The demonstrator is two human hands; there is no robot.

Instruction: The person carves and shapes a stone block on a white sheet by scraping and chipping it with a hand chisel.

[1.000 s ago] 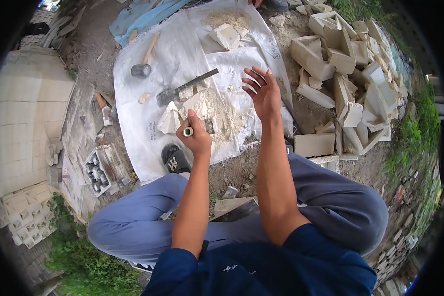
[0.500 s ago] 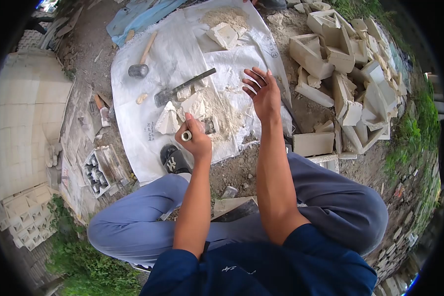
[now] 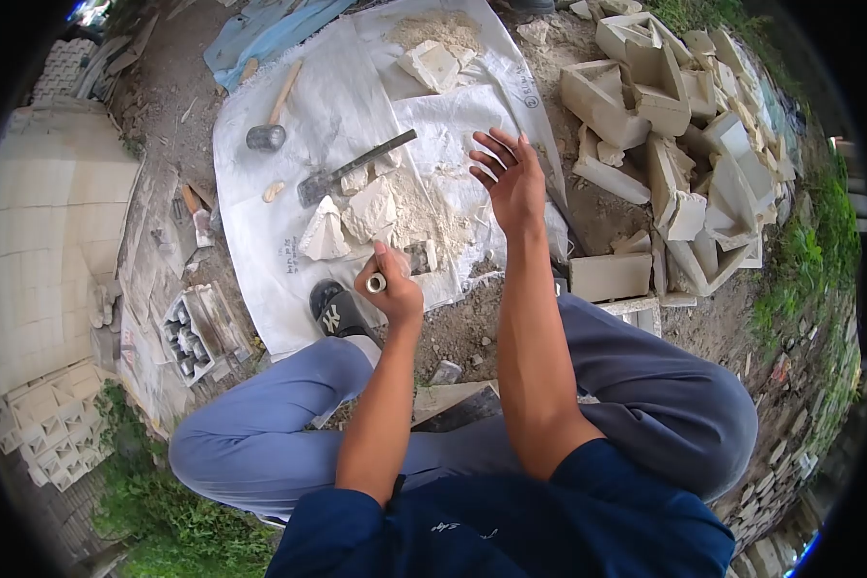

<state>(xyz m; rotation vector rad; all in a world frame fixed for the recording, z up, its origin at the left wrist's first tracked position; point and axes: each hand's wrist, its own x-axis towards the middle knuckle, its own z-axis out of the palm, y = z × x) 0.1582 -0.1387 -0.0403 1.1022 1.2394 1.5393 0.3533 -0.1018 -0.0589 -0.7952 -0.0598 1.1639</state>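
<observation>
Okay, from my end: left hand [image 3: 390, 286] is closed round one tool handle [image 3: 376, 282] with a hollow round end, just above the white sheet's [image 3: 323, 106] near edge. Right hand [image 3: 512, 183] is open, holding nothing, fingers spread. Past the left hand I count two big pale chunks [image 3: 326, 231] [image 3: 370, 209], one dark metal bar [image 3: 356, 168] and one mallet [image 3: 266, 138], all on the sheet. One black slipper [image 3: 333, 310] says NY; the sheet's writing is too small to read. One cupped tray [image 3: 189, 336] off left, contents unclear.
</observation>
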